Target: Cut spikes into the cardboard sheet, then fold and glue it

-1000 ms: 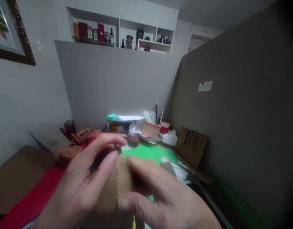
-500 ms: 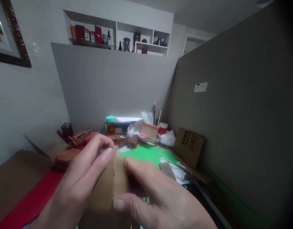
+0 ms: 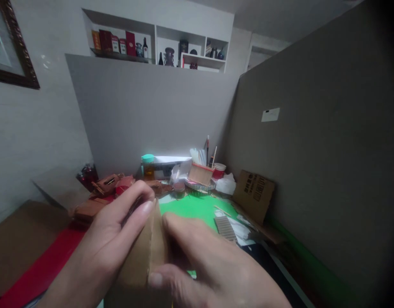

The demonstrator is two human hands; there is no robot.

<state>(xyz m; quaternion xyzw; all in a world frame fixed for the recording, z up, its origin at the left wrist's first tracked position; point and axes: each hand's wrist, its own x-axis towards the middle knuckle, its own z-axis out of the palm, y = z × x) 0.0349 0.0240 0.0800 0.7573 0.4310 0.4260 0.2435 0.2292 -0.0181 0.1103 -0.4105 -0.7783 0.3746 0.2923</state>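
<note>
A brown cardboard piece [image 3: 137, 263] with a folded edge stands upright close to the camera, over the lower middle of the view. My left hand [image 3: 110, 235] grips its upper left side, thumb and bent index finger at the top corner. On the right side, my right hand [image 3: 203, 261] holds the same cardboard, with the thumb lying on the folded edge and the index finger near its far side. The other fingers of my right hand are hidden behind the piece.
Behind the hands lies a green mat [image 3: 184, 208]. Beyond it are a teal-lidded jar [image 3: 148, 167], a small cardboard box [image 3: 200, 174] and a red-and-white cup [image 3: 219, 171]. Brown objects [image 3: 91, 209] sit at left, a printed cardboard piece [image 3: 253, 194] leans at right, near corrugated scrap [image 3: 225, 228].
The cardboard and my right hand have shifted slightly to the left. Both hands keep their hold on it.
</note>
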